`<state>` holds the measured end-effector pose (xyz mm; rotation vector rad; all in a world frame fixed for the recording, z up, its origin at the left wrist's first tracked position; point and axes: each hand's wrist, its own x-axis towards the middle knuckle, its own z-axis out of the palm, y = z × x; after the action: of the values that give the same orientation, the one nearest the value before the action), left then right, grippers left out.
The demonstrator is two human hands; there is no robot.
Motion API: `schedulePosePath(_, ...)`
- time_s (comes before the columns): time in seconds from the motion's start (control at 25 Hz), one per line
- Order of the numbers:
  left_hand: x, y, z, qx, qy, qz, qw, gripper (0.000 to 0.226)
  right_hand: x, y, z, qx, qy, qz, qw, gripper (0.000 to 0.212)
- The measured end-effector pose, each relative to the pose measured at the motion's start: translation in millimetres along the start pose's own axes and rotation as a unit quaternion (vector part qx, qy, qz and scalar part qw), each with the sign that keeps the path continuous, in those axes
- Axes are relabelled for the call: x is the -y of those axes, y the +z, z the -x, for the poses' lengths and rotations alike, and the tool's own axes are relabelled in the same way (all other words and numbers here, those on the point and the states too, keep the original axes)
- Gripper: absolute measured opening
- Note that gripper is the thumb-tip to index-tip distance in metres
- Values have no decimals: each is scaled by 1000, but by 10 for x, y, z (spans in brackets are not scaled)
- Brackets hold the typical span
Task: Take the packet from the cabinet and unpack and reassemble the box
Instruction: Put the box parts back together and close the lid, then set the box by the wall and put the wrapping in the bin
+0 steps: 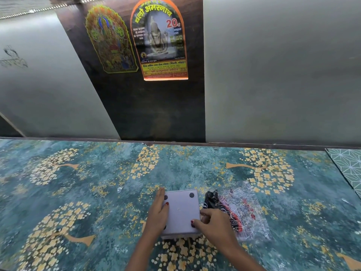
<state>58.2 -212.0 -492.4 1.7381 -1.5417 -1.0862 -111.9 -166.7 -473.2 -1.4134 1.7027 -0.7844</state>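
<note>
A small pale grey square box with dark round feet at its corners lies on the patterned table, near the front middle. My left hand rests on its left edge, fingers laid over the top. My right hand grips its near right corner, thumb on top. Just right of the box lies a clear plastic packet, crumpled, with black and red material inside. The packet touches or nearly touches the box's right side.
The table has a teal surface with yellow tree prints. Behind it stand grey cabinet panels and a dark panel bearing two posters. A green patterned sheet lies at the far right edge.
</note>
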Motion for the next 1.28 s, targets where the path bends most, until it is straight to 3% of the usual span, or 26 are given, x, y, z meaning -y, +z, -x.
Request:
schedulePosePath(0.24,22,22,-17,-12,-24,19,999,51,18,44,-58,-5,-30,12,999,25)
schedulePosePath(0.6,70,57,-22,-28,-10,-62,998,51,4,134,1,66,-43,220,972,40)
schedulePosePath(0.72,70,75,-11,-30,-5,-79,996,51,2,156,35,70,-52,254,963,32)
schedulePosePath(0.8,71,83,3,-30,2,-70,997,51,19,125,-9,70,-31,233,969,24)
schedulePosePath(1.08,111,69,-51,-18,4,-63,998,51,-121,188,-101,115,56,117,985,40)
schedulePosePath(1.2,48,67,-1,-18,-57,-24,998,53,-85,142,-93,126,57,75,988,38)
schedulePosePath(1.28,19,75,30,-33,-92,15,995,39,-50,100,-47,129,63,30,989,37)
